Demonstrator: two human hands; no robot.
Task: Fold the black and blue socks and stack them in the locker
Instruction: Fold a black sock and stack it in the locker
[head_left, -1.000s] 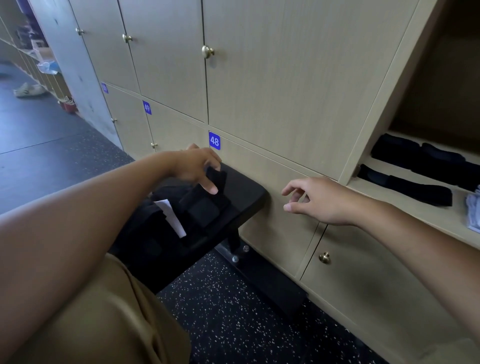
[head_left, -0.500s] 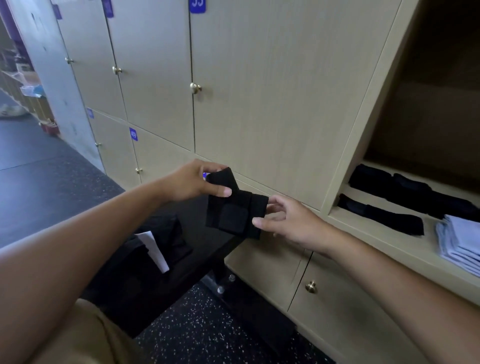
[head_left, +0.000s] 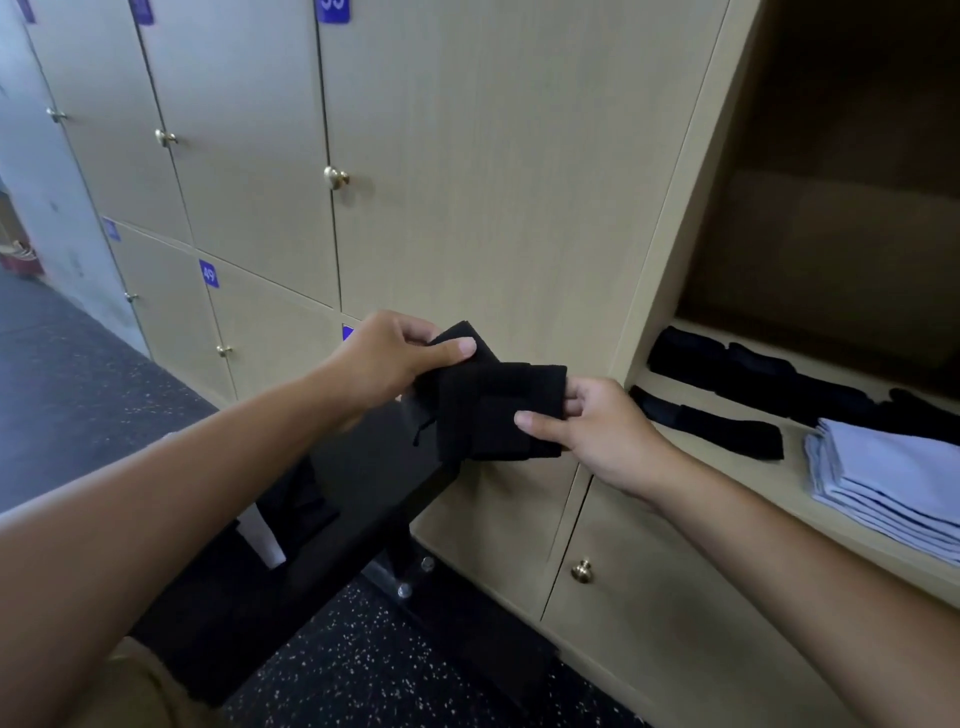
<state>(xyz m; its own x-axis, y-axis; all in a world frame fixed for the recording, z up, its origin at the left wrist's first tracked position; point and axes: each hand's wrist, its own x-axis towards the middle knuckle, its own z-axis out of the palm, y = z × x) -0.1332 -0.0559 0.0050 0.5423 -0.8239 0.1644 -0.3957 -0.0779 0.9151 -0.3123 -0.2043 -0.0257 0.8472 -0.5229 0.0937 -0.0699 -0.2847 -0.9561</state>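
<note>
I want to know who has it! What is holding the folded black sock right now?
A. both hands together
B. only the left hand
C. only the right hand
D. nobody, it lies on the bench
A: the left hand pinches one end of the black sock and the right hand pinches the other.

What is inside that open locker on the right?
On the open locker's shelf lie folded black socks in rows and a stack of folded light blue socks. The locker's upper part is dark, and its right side runs out of frame.

Bare forearms, no sleeves; tan trousers (head_left: 130, 686)
</note>
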